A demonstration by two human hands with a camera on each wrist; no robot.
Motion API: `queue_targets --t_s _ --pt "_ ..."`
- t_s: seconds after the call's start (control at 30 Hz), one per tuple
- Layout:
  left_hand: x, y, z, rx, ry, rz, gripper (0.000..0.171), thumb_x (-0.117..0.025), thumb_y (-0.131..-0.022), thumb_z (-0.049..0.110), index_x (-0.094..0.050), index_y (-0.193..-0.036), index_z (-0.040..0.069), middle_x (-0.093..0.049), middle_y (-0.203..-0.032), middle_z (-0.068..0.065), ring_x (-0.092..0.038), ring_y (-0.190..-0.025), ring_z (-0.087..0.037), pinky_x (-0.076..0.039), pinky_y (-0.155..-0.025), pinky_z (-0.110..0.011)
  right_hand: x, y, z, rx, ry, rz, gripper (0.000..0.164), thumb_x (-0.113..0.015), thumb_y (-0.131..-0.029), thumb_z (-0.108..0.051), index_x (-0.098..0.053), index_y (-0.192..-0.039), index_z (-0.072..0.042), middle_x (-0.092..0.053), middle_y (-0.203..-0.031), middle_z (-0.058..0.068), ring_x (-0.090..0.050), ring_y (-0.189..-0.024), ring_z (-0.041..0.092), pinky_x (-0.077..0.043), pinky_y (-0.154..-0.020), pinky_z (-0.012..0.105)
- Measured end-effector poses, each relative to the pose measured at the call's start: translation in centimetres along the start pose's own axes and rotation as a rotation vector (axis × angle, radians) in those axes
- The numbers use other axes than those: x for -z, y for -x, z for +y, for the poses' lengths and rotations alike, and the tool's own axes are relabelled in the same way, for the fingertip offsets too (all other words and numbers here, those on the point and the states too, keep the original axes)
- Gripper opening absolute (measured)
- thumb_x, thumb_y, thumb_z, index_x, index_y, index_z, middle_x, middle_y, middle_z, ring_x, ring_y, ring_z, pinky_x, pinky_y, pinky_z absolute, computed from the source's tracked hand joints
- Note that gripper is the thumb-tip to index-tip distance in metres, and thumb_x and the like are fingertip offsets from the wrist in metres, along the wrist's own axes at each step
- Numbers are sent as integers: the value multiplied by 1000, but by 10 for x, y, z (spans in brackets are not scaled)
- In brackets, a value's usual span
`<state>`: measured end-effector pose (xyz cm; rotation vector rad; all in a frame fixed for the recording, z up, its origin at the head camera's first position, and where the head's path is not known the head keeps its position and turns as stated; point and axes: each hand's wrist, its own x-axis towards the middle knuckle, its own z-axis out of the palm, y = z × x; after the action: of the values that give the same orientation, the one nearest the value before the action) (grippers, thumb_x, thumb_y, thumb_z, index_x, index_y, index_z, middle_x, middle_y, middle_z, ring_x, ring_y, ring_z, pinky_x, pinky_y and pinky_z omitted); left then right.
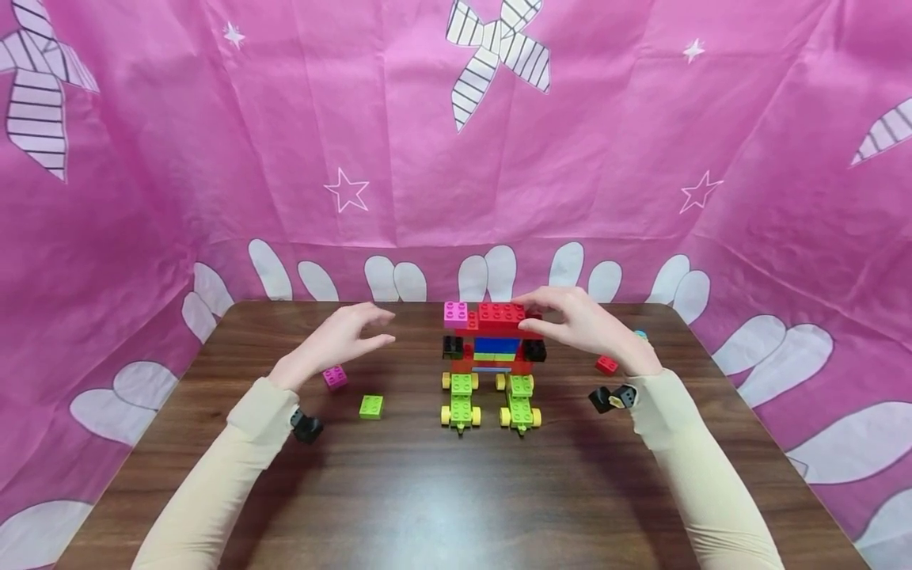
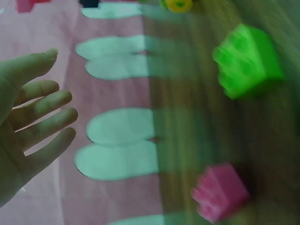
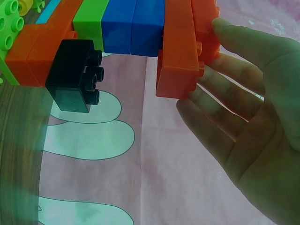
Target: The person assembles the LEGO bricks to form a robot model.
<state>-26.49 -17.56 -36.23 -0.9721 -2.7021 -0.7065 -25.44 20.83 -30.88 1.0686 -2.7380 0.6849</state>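
A toy-brick structure stands upright on the table, its wheeled green bases (image 1: 461, 402) with yellow wheels at the bottom. Blue bricks (image 1: 496, 346) fill its middle, flanked by black bricks (image 3: 70, 75). A pink brick (image 1: 456, 314) and a long red brick (image 1: 501, 314) lie along the top. My right hand (image 1: 573, 317) pinches the red brick at its right end, thumb on the near side and fingers behind. Left of the structure, my left hand (image 1: 349, 336) hovers with fingers loosely bent and nothing in it. Below it lie a green brick (image 1: 371, 407) and a magenta brick (image 1: 335, 377).
A small red brick (image 1: 607, 364) lies on the table under the right forearm, and a blue piece (image 1: 641, 335) is partly hidden behind that wrist. The brown wooden table (image 1: 427, 491) meets a pink patterned cloth (image 1: 399, 158) at its back and sides.
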Motion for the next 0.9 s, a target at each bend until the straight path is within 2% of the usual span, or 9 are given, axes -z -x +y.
queue_targets --t_s 0.2,0.47,0.7,0.9 --pt "-6 28 -23 45 -29 -15 37 -71 -82 25 -65 -111 3 -70 -103 -12 -66 -98 -26 -51 -87 -41 -1 0 0 4 -3 -1 39 -67 -85 -37 -62 -121 -23 -67 -108 -10 -61 -93 3 -54 -80 28" --pt "-7 55 -53 100 -135 -100 33 -75 -76 16 -67 -103 -1 -70 -98 -11 -65 -94 -28 -51 -82 -44 0 0 0 9 0 -1 39 -67 -85 -36 -61 -122 -23 -67 -108 -10 -61 -92 2 -54 -80 29" --pt "-7 65 -62 188 -124 -181 36 -77 -73 20 -68 -102 1 -70 -96 -10 -65 -87 -24 -51 -76 -42 0 1 0 13 0 1 40 -66 -86 -36 -61 -122 -22 -67 -109 -9 -61 -93 3 -54 -80 28" --pt "-12 68 -69 206 -140 -215 39 -80 -71 26 -69 -100 3 -70 -90 -7 -64 -81 -19 -52 -71 -38 0 1 -1 9 -6 2 40 -66 -86 -37 -61 -122 -23 -67 -109 -10 -61 -93 3 -54 -80 28"
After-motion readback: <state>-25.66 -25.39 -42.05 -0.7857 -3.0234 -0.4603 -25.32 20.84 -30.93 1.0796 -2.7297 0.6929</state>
